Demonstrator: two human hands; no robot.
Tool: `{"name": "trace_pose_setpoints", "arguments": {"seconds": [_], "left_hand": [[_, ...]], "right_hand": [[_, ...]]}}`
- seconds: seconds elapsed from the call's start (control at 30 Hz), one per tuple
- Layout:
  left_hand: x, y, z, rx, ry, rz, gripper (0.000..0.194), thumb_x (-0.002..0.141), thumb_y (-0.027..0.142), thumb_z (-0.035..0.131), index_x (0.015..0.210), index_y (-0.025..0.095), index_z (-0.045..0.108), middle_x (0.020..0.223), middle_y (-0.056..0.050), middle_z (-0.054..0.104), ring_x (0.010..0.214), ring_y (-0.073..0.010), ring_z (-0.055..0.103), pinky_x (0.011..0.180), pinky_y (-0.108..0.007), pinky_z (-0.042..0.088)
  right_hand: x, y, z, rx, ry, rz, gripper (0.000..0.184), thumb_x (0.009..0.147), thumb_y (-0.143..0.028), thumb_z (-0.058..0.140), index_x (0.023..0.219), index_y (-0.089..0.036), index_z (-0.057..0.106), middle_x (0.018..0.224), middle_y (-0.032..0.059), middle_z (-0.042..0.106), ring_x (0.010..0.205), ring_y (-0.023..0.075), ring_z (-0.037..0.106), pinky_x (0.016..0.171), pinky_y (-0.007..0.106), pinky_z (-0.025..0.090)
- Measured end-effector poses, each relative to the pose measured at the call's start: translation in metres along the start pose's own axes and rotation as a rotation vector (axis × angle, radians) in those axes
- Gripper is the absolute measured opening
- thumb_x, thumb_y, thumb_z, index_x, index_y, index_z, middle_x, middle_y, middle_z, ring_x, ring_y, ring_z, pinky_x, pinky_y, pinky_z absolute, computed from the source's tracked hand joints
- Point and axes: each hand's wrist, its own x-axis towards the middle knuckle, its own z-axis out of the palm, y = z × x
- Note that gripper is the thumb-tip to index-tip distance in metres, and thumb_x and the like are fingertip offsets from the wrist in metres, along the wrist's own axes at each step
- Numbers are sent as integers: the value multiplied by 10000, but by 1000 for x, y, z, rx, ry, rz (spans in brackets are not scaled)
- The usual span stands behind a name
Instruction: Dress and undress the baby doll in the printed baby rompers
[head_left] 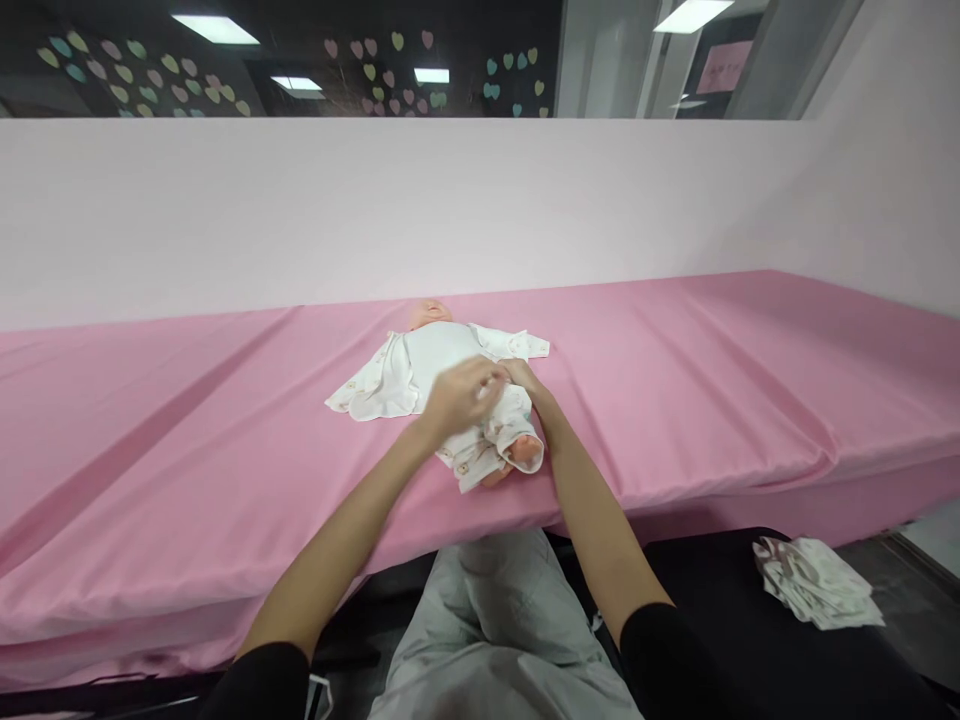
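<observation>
A baby doll (431, 313) lies on its back, its head toward the wall. It wears a white printed baby outfit (381, 375), whose front flap is spread out to the left and whose sleeve reaches right. Printed trouser legs partly cover the doll's feet (525, 449) near the table edge. Over the doll's hip is my left hand (463, 393), fingers bent and smeared by motion, so its grip is unclear. My right hand (521, 374) is closed on the outfit at the doll's right-hand side in view, its fingertips partly hidden beside my left hand.
A pink sheet (697, 390) with several creases covers the table, which meets a white wall (420, 210) at the back. Folded white printed cloth (817, 583) rests on a black surface at lower right. My legs (502, 630) are against the front edge.
</observation>
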Motion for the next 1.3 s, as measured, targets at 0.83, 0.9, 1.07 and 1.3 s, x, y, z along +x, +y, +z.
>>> {"name": "trace_pose_setpoints", "arguments": {"seconds": [0.83,0.9,1.07,1.3], "left_hand": [[-13,-66,4,-517,-37,-527,316,547,369,754,634,141,552,579,39,499,548,-87,431,520,-212,314],[-13,-62,1,-530,-106,-541,321,582,396,731,629,147,532,535,51,451,492,-70,385,469,-202,268],[-15,-63,-22,-629,-459,-607,355,664,440,667,554,164,473,460,59,304,400,-49,243,400,-217,133],[-35,-103,-47,-707,-478,-725,385,658,430,689,481,169,468,479,32,343,435,-69,273,422,-231,191]], "right_hand": [[-9,-33,-1,-30,-319,-153,210,637,-312,689,783,-163,708,773,37,675,731,159,583,711,285,423],[-8,-32,-2,-23,-265,-176,189,631,-306,688,751,-160,696,755,31,665,726,154,579,720,286,423],[-6,-30,-2,8,-113,-133,170,627,-308,669,705,-158,655,721,14,632,700,139,554,675,269,412],[-4,-11,-10,-92,-102,42,213,611,-355,676,637,-152,615,583,-28,531,561,97,436,531,239,304]]}}
